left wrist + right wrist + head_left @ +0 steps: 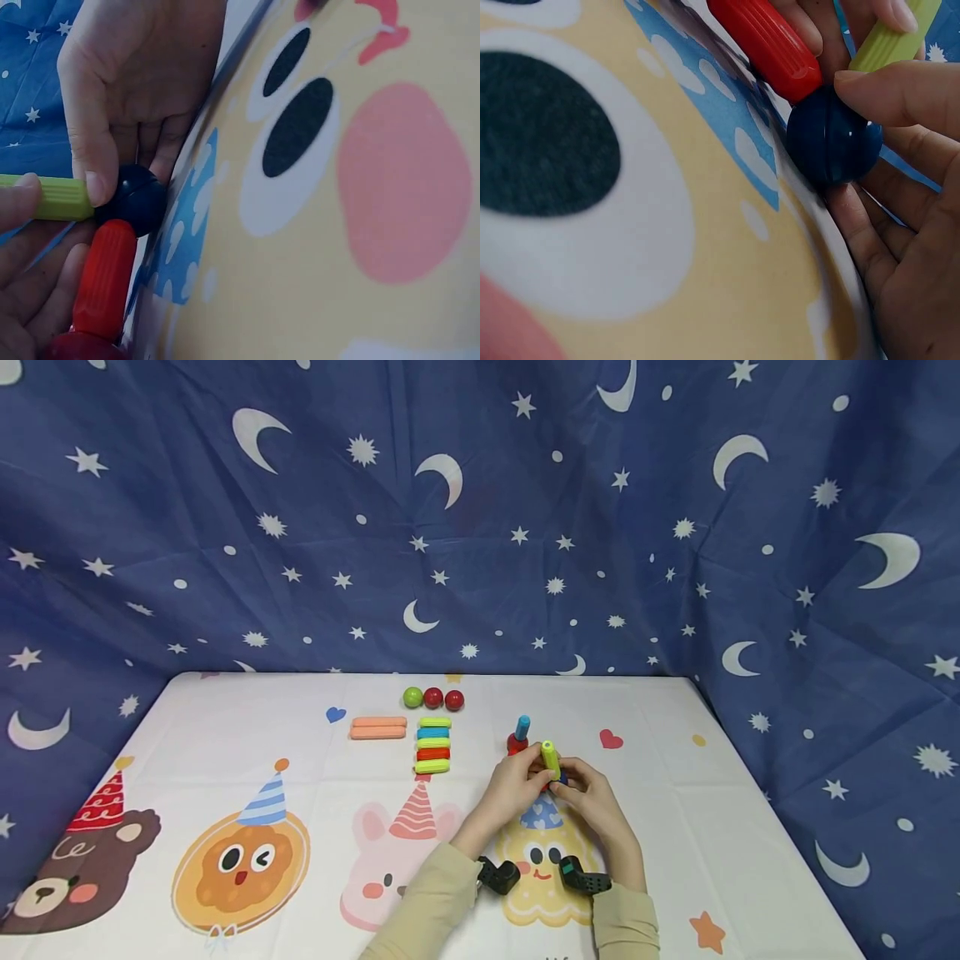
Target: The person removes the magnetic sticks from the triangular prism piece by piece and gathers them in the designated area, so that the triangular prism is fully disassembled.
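White tabletop (675, 827) is lying under the left hand (512, 787) and right hand (596, 796), right of centre; pushing crookedly could be wrenching the red rod (106, 277) or lime rod (551, 760) off the blue ball (836, 142). The left hand is pinching the lime rod almost upright; the right hand is clasping the ball between thumb and fingers.

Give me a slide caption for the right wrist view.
The right grip holds a dark blue ball touching a red stick, beside a lime-green stick.

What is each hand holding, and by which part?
The left hand pinches the green stick below its upper end; the right hand holds the dark blue ball, thumb near the stick's lower end.
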`<state>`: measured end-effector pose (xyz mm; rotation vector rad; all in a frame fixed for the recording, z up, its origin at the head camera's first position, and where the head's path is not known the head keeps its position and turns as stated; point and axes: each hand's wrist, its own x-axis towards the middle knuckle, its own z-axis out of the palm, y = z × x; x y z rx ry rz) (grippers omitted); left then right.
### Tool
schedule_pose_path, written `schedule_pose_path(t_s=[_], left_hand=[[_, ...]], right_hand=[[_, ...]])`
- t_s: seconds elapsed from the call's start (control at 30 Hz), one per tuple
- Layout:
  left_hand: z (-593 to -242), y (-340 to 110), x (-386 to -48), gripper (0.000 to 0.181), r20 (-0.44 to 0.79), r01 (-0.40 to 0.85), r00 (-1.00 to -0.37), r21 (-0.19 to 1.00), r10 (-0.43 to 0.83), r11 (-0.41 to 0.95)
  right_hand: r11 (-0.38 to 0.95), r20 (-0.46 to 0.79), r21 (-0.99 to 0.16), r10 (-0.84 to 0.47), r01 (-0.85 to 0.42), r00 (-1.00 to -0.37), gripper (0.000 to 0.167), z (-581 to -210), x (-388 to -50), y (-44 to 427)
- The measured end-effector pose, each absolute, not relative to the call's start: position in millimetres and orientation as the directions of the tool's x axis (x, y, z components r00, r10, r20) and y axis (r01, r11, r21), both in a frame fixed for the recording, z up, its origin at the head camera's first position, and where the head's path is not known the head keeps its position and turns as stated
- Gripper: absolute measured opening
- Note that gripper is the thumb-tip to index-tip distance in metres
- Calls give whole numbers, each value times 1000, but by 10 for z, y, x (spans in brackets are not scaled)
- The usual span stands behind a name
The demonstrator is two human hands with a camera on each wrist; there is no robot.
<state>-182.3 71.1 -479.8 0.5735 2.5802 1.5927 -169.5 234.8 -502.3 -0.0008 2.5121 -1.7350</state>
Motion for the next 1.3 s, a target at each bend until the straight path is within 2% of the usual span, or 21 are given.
schedule_pose_path(t_s=[0.27,0.53,0.7,1.0,1.3], left_hand=[[-4795,726,-1801,13,196,333,-930,809,312,485],[-4804,736,-1808,11,199,326,-938,787,284,524],[-4804,721,-1827,10,198,324,-936,811,292,487],[-4770,606,-1823,18,205,316,-921,890,330,329],[-4656,297,-1781,32,279,361,-919,878,278,313]], right_hand=[[363,-71,-931,-53,47,-996,37,-5012,-1689,2352],[369,-81,-928,-61,53,-995,39,-5006,-1699,2342],[377,-84,-925,-64,53,-994,37,-5008,-1704,2355],[372,-66,-928,-72,35,-995,35,-5001,-1676,2353],[370,-94,-926,-40,73,-995,32,-5015,-1681,2357]])
